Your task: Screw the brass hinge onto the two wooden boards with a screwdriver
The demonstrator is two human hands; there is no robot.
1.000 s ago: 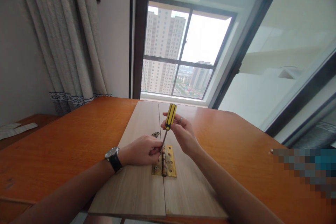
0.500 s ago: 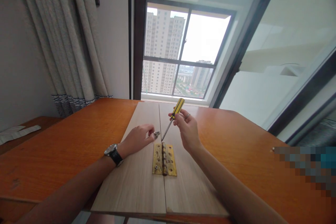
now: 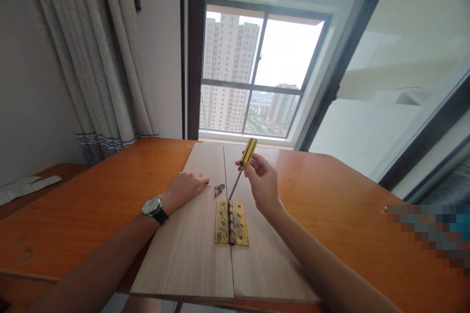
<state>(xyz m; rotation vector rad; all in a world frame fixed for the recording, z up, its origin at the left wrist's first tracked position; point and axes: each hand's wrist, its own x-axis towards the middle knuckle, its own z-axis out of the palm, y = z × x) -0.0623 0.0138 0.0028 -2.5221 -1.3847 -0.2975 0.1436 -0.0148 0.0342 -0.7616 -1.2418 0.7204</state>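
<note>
My right hand (image 3: 263,183) grips a screwdriver (image 3: 248,152) by its yellow and black handle. The shaft slants down, its tip close to the upper end of a brass-coloured hinge (image 3: 231,222). That hinge lies opened flat across the seam between two pale wooden boards (image 3: 176,259). One screw head shows in the lower part of its left leaf. Several loose screws (image 3: 219,189) rest in a small pile on the left board, just above the hinge. Left of the pile, my left hand (image 3: 188,187) is closed, with a small screw at the pinched fingertips.
The boards lie on an orange-brown wooden table (image 3: 330,205). Beyond its far edge are a glass door and a window (image 3: 257,68). A grey curtain (image 3: 106,49) hangs at the left, near a pale strip (image 3: 31,188) on a lower surface.
My left hand has drawn back to the left from the screws, which now lie uncovered on the board. The screwdriver stays in my right hand, nearly in the same place.
</note>
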